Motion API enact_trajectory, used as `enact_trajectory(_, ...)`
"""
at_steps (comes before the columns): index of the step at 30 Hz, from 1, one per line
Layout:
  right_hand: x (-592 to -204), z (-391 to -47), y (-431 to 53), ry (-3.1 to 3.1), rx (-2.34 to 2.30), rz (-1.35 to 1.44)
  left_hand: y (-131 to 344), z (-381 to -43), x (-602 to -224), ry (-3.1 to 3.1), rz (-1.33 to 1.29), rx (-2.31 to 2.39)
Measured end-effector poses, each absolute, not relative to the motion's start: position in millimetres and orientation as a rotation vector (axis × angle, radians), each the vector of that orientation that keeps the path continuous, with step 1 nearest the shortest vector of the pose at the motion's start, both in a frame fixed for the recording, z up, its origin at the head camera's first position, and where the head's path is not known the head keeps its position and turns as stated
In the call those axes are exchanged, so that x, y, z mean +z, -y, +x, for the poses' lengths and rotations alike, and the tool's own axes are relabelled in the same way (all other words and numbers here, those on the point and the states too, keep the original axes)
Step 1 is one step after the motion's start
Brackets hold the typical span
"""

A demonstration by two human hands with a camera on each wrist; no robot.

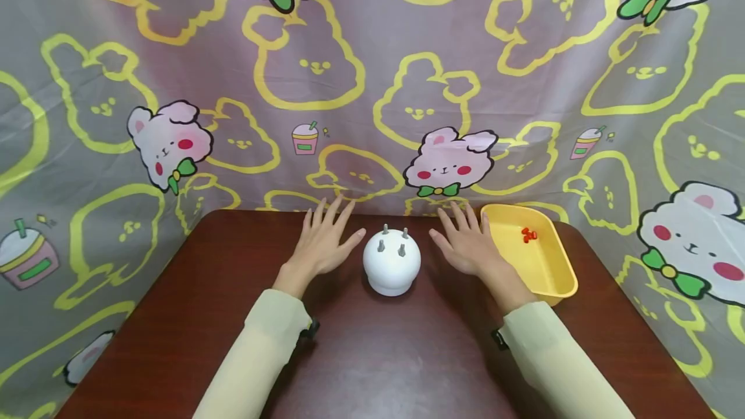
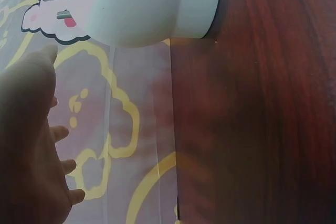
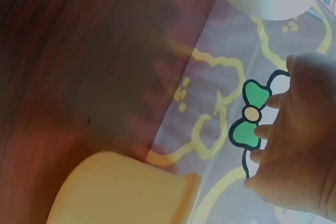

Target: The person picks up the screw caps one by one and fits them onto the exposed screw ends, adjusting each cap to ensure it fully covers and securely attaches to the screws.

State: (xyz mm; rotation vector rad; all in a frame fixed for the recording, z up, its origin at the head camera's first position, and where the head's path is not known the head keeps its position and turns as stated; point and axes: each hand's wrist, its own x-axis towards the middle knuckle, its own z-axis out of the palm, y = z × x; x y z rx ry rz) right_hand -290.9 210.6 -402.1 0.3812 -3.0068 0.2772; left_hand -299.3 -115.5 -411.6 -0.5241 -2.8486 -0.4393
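Observation:
A round white object (image 1: pixel 392 264) with several grey metal pegs (image 1: pixel 401 250) sticking up from its top stands on the dark wood table, between the two hands. To its left, my left hand (image 1: pixel 324 238) hovers over the table with fingers spread and nothing held. On the other side, my right hand (image 1: pixel 465 241) has its fingers spread too and holds nothing. The white object (image 2: pixel 142 3) shows at the top of the left wrist view, apart from the left hand (image 2: pixel 31 140). In the right wrist view, the right hand (image 3: pixel 302 135) is likewise apart from it.
A yellow plastic tray (image 1: pixel 561 270) sits right of the right hand, with several small red pieces (image 1: pixel 528 235) inside. The dark wood table (image 1: pixel 192 315) ends at a patterned curtain (image 1: pixel 355 83) that hangs behind it and along both sides.

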Motion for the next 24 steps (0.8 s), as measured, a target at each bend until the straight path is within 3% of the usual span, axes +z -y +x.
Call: enact_trajectory(24, -369.6, -273.5, -244.9, 2.951, 0.161, 0.502, 106.7, -279.1, -413.4, 2.749, -0.698, -0.561)
